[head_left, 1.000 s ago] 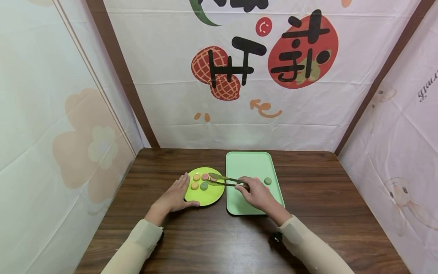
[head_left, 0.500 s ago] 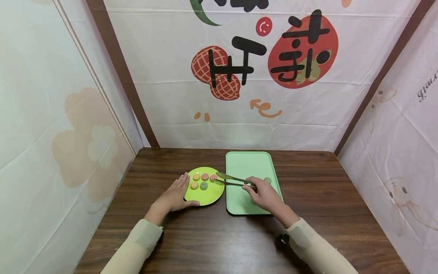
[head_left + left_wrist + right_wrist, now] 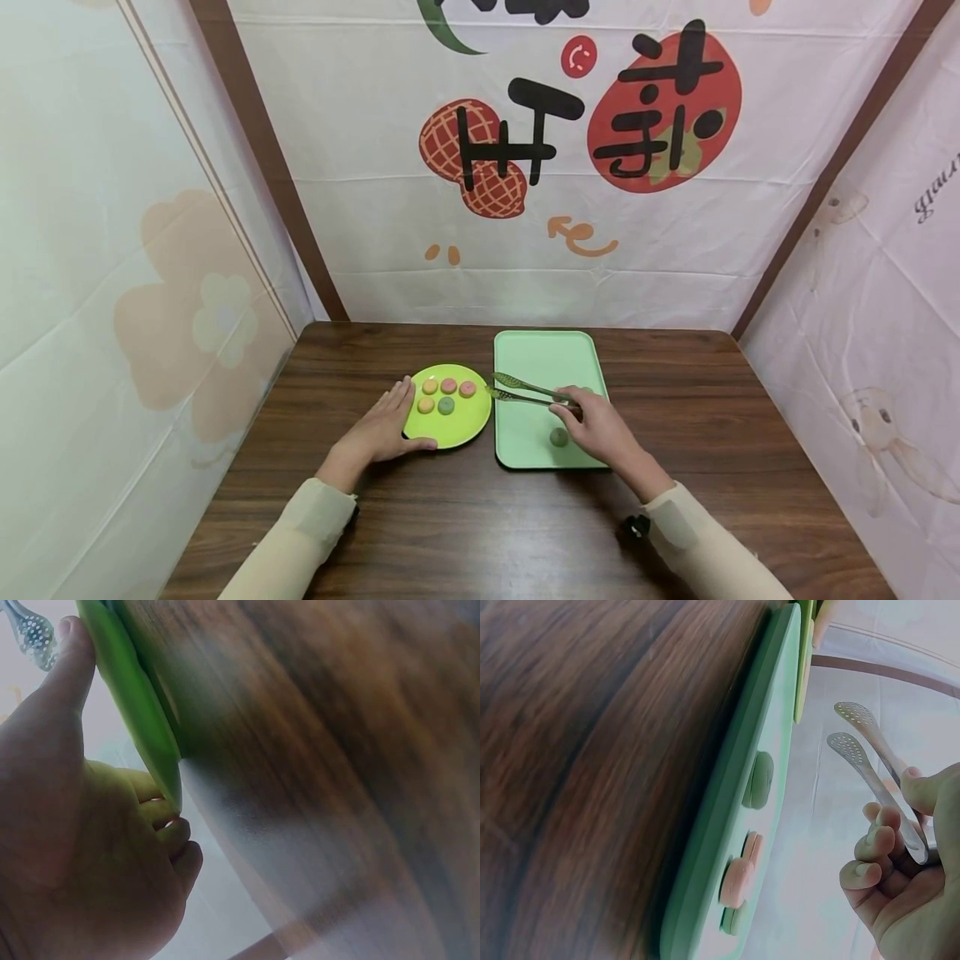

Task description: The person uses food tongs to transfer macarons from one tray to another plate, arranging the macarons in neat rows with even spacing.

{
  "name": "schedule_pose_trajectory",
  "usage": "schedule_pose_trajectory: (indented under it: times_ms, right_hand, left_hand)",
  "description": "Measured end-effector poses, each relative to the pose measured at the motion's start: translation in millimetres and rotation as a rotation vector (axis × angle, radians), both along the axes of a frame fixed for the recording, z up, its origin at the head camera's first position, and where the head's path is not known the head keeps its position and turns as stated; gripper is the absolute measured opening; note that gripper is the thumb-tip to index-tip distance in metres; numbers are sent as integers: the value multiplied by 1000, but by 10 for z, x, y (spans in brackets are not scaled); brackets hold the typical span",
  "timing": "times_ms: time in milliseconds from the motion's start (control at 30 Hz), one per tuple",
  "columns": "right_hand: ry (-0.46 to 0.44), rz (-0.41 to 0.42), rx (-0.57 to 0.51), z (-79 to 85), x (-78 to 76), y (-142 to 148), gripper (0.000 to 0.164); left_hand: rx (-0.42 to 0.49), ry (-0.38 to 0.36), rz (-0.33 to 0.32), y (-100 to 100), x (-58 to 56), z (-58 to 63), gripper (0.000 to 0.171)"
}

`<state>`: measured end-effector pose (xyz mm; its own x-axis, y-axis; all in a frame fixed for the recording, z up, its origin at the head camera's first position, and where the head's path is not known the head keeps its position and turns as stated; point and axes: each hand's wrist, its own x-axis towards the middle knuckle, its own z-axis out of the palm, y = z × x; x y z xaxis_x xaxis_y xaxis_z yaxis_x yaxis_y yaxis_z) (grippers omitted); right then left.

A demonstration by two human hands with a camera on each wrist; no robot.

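My right hand (image 3: 596, 423) grips metal food tongs (image 3: 528, 393) over the green tray. Their perforated ends stand apart with nothing between them, as the right wrist view also shows. On the lime-green plate (image 3: 450, 429) lie yellow, pink and green macarons, with a pink macaron (image 3: 467, 389) at the right end of the far row. My left hand (image 3: 375, 429) rests against the plate's left rim, fingers extended and thumb along the near edge. A green macaron (image 3: 558, 437) sits on the tray below the right hand. Pink macarons (image 3: 737, 883) on the tray show in the right wrist view.
The pale green tray (image 3: 543, 350) stands just right of the plate on a dark wooden table (image 3: 465, 525). Printed cloth walls (image 3: 525, 292) enclose the table at the back and both sides.
My right hand and the tongs have drawn back rightward from the plate to over the tray. The pink macaron stays on the plate, uncovered. My left hand has stayed in place.
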<state>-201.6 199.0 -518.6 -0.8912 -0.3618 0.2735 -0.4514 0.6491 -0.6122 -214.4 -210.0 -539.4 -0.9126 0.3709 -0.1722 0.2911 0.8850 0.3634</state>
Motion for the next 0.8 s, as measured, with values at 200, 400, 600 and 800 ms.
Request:
schedule_pose_trajectory:
  times_ms: [200,400,600,800]
  right_hand:
    - [14,10,-34,-13,19,102,36]
    - [57,-28,-19,-36,19,218,29]
    - [-13,-47,-20,-30,40,310,31]
    - [1,-102,-6,-25,73,399,32]
  left_hand:
    - [-1,-1,0,3,4,4,128]
    - [-1,2,-1,8,7,4,128]
    - [-4,6,-1,8,9,11,128]
    - [-7,1,-1,13,13,11,127]
